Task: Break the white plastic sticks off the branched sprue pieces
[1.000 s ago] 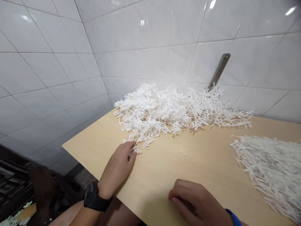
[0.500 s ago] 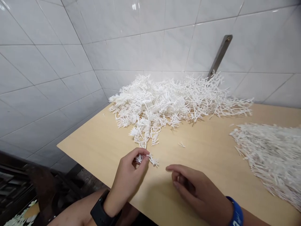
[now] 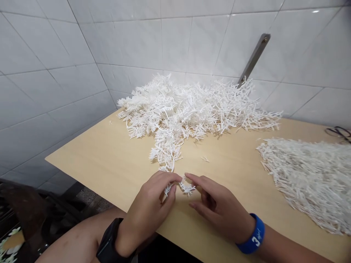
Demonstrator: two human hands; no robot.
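My left hand (image 3: 153,201), with a black watch on its wrist, pinches a small white branched sprig (image 3: 187,187) between thumb and fingers. The sprig's spiky tufts stick out on both sides of the fingertips. My right hand (image 3: 219,204), wearing a blue wristband, is just to the right of it. Its index finger and thumb are apart around the sprig's right end, and its other fingers are curled. Whether the index fingertip touches the sprig I cannot tell. Just beyond the left hand, the big heap of white branched pieces (image 3: 178,109) trails toward the fingers.
A second pile, of loose thin white pieces (image 3: 309,179), covers the table's right side. One stray bit (image 3: 204,159) lies on the wooden table (image 3: 90,153). A metal bracket (image 3: 253,60) is fixed to the tiled wall. A dark looped object (image 3: 338,132) lies at the far right.
My right hand has moved left and up to the sprig, its index finger and thumb opening around it. My left hand keeps its pinch. The view has shifted slightly.
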